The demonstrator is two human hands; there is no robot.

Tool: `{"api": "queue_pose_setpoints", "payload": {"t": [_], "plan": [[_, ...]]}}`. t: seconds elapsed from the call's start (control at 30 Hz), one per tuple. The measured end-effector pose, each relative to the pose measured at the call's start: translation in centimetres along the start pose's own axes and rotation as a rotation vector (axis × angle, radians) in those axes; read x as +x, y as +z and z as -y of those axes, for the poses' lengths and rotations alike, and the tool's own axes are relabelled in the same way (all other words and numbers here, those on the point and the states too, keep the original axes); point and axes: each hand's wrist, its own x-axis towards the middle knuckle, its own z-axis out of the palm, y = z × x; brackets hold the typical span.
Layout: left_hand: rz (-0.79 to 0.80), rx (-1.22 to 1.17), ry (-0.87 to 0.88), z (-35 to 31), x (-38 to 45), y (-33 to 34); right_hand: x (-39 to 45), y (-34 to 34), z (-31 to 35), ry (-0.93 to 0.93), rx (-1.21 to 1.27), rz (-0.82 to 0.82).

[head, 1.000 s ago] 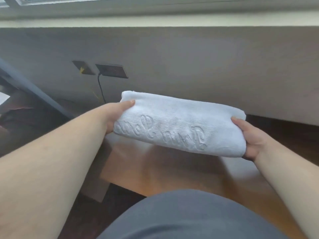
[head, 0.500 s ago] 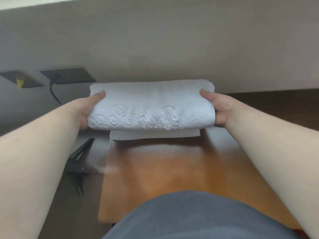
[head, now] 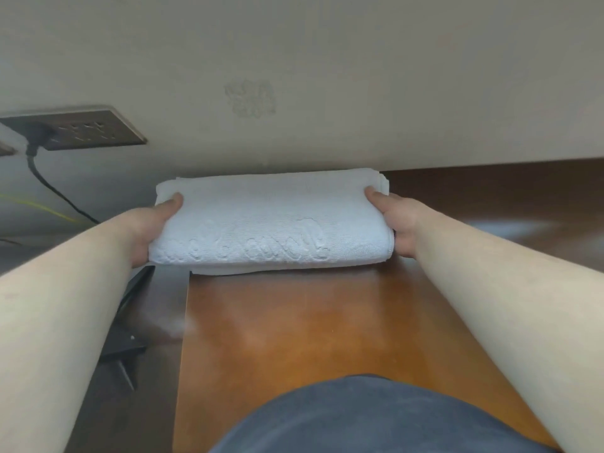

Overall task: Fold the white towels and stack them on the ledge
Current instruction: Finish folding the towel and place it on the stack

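Observation:
A folded white towel (head: 271, 220) with raised script lettering lies across the far end of the brown wooden ledge (head: 294, 325), against the beige wall. It rests on another folded white towel (head: 228, 270), of which only a thin front edge shows. My left hand (head: 148, 228) grips the top towel's left end, thumb on top. My right hand (head: 397, 222) grips its right end the same way. Fingers under the towel are hidden.
A dark wall socket (head: 81, 130) with a black plug and cable (head: 49, 188) sits at the upper left. A black stand-like object (head: 125, 335) lies on the floor left of the ledge. Dark wood floor (head: 490, 191) extends to the right.
Both hands carried the folded towel forward and down, from mid-air onto the lower towel at the wall end of the ledge. The view tilted further down.

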Motion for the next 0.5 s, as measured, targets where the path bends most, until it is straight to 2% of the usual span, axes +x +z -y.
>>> {"api": "queue_pose_setpoints", "payload": {"t": [0.1, 0.27, 0.37, 0.43, 0.5], "plan": [[-0.07, 0.057, 0.043, 0.5, 0.5, 0.4, 0.2, 0.4, 0.0, -0.06, -0.087, -0.102], [0.003, -0.037, 0.05, -0.1, 1.0, -0.9, 0.1, 0.7, 1.8, -0.117, -0.068, -0.156], [0.007, 0.023, 0.028, 0.4, 1.3, -0.4, 0.1, 0.6, 1.7, -0.138, -0.334, -0.243], [-0.093, 0.188, 0.029, 0.8, 1.2, 0.3, 0.0, 0.5, 1.0, -0.158, -0.561, -0.332], [-0.318, 0.411, 0.154, 0.8, 0.7, 1.0, -0.4, 0.8, 0.9, -0.266, -0.675, -0.444]]}}
